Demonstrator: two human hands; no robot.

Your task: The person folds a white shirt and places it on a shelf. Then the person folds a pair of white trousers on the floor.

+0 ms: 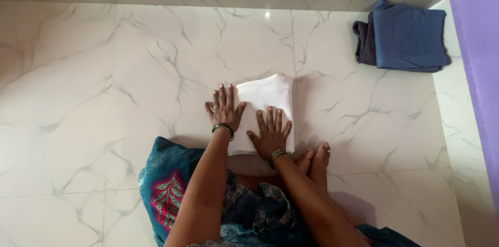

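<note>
— Both palms lie flat with fingers spread, gripping nothing: your left hand [225, 109] presses the left edge of the folded white cloth [265, 107], half on the marble floor [104, 96], and your right hand [271, 134] rests on the cloth's lower part.

— Where does the cloth sit, and how does it run?

— Centre of the frame, just above your bare feet [314, 157]. Its long axis runs up and down the picture, tilted slightly. Open tile spreads left and right; the folded blue garments [405, 36] lie well apart at upper right, near the purple wall [478, 44].
</note>
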